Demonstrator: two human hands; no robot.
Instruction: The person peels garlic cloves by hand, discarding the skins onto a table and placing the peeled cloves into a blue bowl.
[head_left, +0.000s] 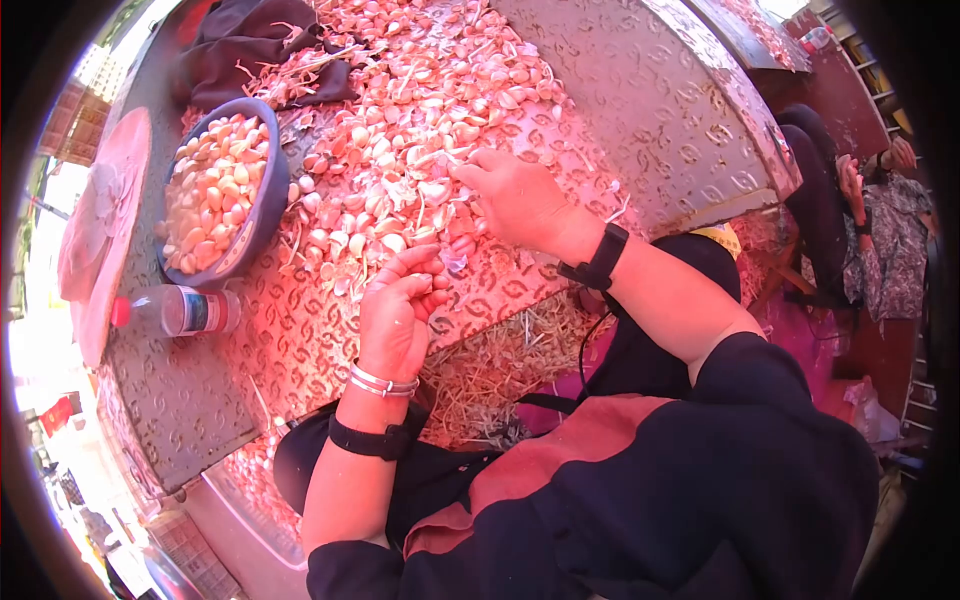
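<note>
— Left hand [398, 312]?
— Curled near the table [640, 90] edge, fingers bent in toward the palm, thumb against them; bangles and a dark strap on the wrist. Pinching something small, perhaps; too hidden to tell what.
— Right hand [512, 196]?
— Stretched forward, palm down, wrist banded in black. Fingertips spread a little and dipped into the heap of garlic cloves [420, 110], touching them; no clear grip on any one clove.
— Where exactly, that heap?
— Spread across the middle of the patterned metal table, running from the far side down to just beside the left hand.
— Around it?
— Dark bowl [262, 205] of peeled cloves left of the heap. Plastic bottle [180, 310] lying on its side below the bowl. Dark cloth [250, 50] at the far end. Straw-like skins [490, 375] piled below the table edge, over the lap.
</note>
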